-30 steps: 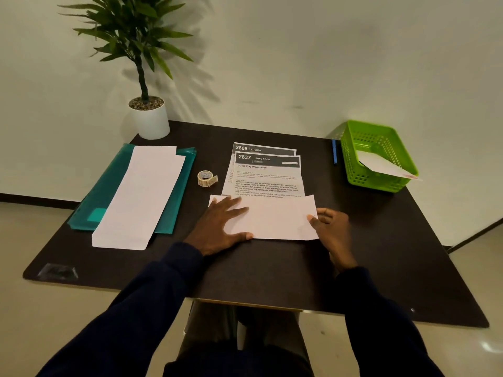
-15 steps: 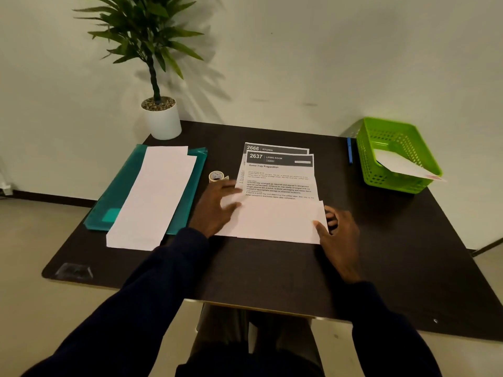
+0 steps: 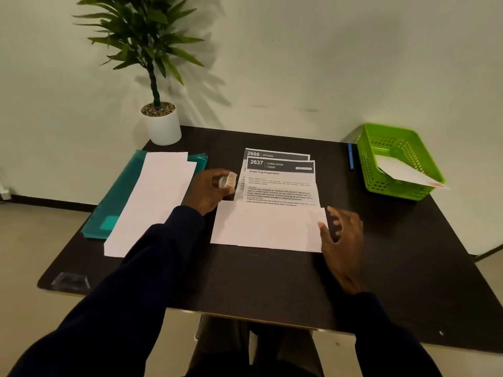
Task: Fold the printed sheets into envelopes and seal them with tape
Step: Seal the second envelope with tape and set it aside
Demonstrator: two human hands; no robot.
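On dark table [image 3: 272, 281], left hand [image 3: 208, 190] fingers [image 3: 217, 178] curled around tape roll [image 3: 228, 180], gripping it beside printed sheets [image 3: 280, 183]. Right hand [image 3: 341, 238] fingers spread, loose, thumb tip touching right edge of folded sheet [image 3: 266, 227], which lies flat between both hands, over lower part of printed sheets. Green basket [image 3: 392, 186] well beyond right fingers; blank paper [image 3: 155, 197] on teal folder [image 3: 117, 202] left of left fingers.

The person's left hand [image 3: 211, 190] reaches forward toward eleven o'clock, fingers curled closed around a small object, dark sleeve stretched out along the forearm. The right hand [image 3: 341, 235] sits at about one o'clock, palm down, fingers spread loosely and slightly blurred, its wrist angled inward.
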